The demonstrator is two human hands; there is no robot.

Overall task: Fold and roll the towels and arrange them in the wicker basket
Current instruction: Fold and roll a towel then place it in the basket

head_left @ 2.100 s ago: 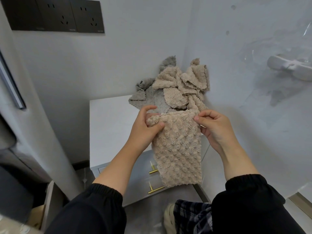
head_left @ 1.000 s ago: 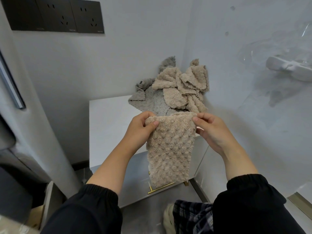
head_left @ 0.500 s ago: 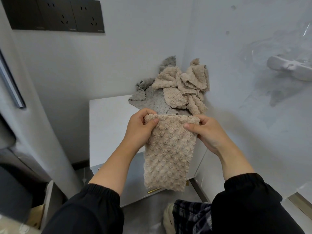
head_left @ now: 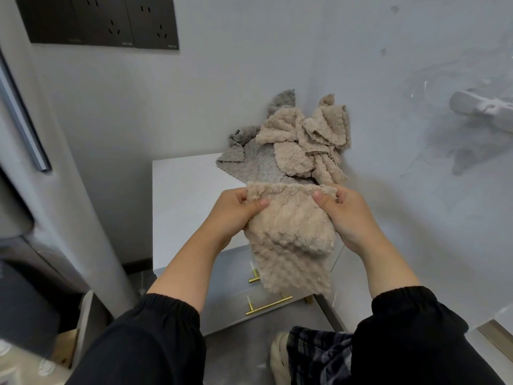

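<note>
from the head camera: half a second ago the beige towel hung as one flat strip from its top corners; now the left hand and right hand have closed in on it, thumbs pressed on the front and fingers curled behind, both gripping the top edge, and a doubled layer bulges across its middle while the tail hangs below. i judge this as the start of the fold or roll, done in the air, not on a surface. the towel sits in front of the white cabinet, its tail dangling past the front edge over the drawer handles. behind it the pile of loose towels, beige on grey, is pushed into the wall corner. the bare cabinet top to the left of the pile offers flat room for laying the towel down; the walls close in at the back and right. no wicker basket is in view.
</note>
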